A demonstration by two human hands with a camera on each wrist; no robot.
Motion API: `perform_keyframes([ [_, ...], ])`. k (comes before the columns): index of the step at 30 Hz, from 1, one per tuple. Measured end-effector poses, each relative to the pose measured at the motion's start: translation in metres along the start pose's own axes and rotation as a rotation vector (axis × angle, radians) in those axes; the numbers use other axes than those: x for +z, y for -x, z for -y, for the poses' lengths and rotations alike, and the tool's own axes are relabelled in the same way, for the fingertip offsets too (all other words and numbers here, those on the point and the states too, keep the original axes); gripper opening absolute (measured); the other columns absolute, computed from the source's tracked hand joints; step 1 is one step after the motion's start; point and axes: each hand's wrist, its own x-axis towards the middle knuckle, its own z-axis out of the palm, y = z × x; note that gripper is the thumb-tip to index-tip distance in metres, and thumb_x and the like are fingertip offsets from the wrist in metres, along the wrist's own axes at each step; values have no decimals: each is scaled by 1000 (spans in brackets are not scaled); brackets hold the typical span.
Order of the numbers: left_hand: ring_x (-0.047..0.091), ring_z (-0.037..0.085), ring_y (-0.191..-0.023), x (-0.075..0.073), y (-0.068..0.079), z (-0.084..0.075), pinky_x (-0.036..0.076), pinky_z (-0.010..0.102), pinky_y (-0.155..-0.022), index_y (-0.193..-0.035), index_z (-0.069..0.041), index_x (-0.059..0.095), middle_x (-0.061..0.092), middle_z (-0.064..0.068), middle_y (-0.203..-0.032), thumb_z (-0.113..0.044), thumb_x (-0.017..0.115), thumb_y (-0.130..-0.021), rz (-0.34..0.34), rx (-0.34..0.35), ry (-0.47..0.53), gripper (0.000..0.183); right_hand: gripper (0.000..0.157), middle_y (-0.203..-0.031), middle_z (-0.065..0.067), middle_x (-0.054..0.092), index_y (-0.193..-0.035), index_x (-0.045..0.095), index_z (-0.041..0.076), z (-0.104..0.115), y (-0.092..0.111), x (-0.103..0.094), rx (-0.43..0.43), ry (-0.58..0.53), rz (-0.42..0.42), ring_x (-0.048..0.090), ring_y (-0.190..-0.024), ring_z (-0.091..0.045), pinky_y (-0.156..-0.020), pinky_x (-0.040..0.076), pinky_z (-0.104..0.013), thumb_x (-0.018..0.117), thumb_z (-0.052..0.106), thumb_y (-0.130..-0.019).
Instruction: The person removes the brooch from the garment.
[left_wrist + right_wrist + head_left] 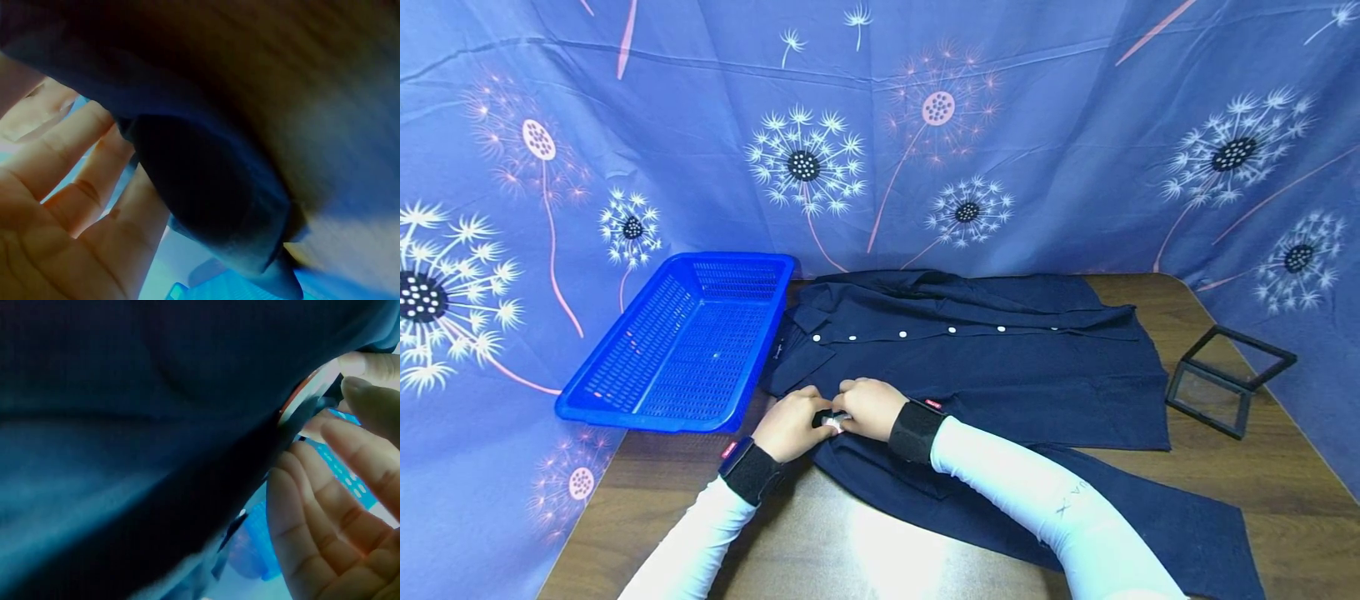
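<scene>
A navy button-up shirt (985,375) with white buttons lies spread on the table, its collar toward the blue basket. At its near shoulder, my left hand (786,425) and right hand (871,408) meet, fingertips close together. Between them is a small flat white piece (833,423), which shows a red edge in the right wrist view; its kind cannot be told. Both hands pinch at the piece and the shirt cloth around it. Dark cloth (200,181) hangs beside the left fingers in the left wrist view and hides part of the fingertips.
A blue plastic basket (752,383) stands left of the shirt. At the right of the wooden table (1307,467) is a black hinged frame (1213,379), standing partly open. A blue dandelion-print cloth (1037,108) hangs behind the table.
</scene>
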Motion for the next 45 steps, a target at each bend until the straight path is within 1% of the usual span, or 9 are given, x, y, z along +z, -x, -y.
perform_keyframes([
  [3, 62, 12, -74, 0, 0, 0, 50, 28, -66, -94, -11, 76, 62, -3, -81, -30, 83, -75, 5, -10, 12, 27, 14, -81, 0, 62, -90, 74, 17, 0, 0, 0, -38, 28, -4, 65, -76, -18, -69, 52, -33, 77, 25, -80],
  [7, 64, 14, -78, -1, -1, -2, 53, 30, -69, -98, -8, 76, 63, -1, -83, -26, 83, -75, 22, -32, 27, 30, 13, -81, 1, 62, -88, 74, 17, 2, 2, 1, -66, 53, -4, 65, -76, -17, -69, 53, -33, 77, 26, -80],
  [10, 65, 15, -77, -1, -1, -2, 53, 30, -69, -98, -7, 76, 63, 0, -83, -25, 83, -73, 23, -36, 20, 31, 13, -81, 1, 63, -87, 74, 18, 3, 2, 3, -81, 67, -21, 66, -75, -17, -68, 54, -32, 78, 27, -79],
  [14, 64, 15, -76, 0, -2, -2, 53, 30, -67, -97, -7, 76, 63, 0, -82, -24, 83, -72, 6, -30, 3, 32, 10, -80, 2, 62, -85, 75, 20, 3, 2, 7, -95, 84, -40, 66, -74, -17, -66, 53, -31, 79, 28, -79],
  [20, 64, 15, -76, -1, -1, -1, 52, 30, -67, -97, -9, 76, 63, -1, -82, -25, 83, -72, 0, -26, 0, 30, 7, -80, 2, 62, -84, 75, 21, 4, 2, 9, -112, 105, -49, 65, -74, -17, -66, 53, -30, 78, 26, -80],
  [26, 63, 14, -74, -2, -1, -1, 51, 28, -64, -96, -11, 76, 62, -2, -81, -27, 82, -74, 7, -21, -1, 28, 7, -79, 1, 61, -83, 74, 20, 6, 3, 9, -104, 114, -69, 64, -73, -17, -65, 53, -30, 76, 26, -82],
  [30, 61, 13, -71, -2, -1, -1, 48, 27, -60, -92, -12, 76, 59, -3, -78, -28, 82, -74, 5, -17, -4, 25, 6, -79, 1, 61, -84, 74, 20, 6, 2, 9, -101, 125, -66, 64, -72, -16, -64, 53, -30, 75, 26, -83],
  [36, 54, 9, -65, -2, -2, -2, 41, 24, -54, -87, -13, 76, 54, -4, -73, -28, 83, -74, 6, -7, -2, 21, 4, -81, 2, 62, -84, 75, 22, 7, -1, 10, -108, 184, -35, 65, -73, -15, -64, 53, -29, 73, 24, -82],
  [45, 51, 8, -63, -1, -2, 0, 40, 24, -53, -88, -13, 76, 55, -2, -73, -25, 83, -72, -2, -2, 0, 21, 5, -80, 4, 63, -79, 76, 26, 7, -1, 11, -128, 264, -47, 65, -69, -13, -60, 53, -28, 72, 26, -82],
])
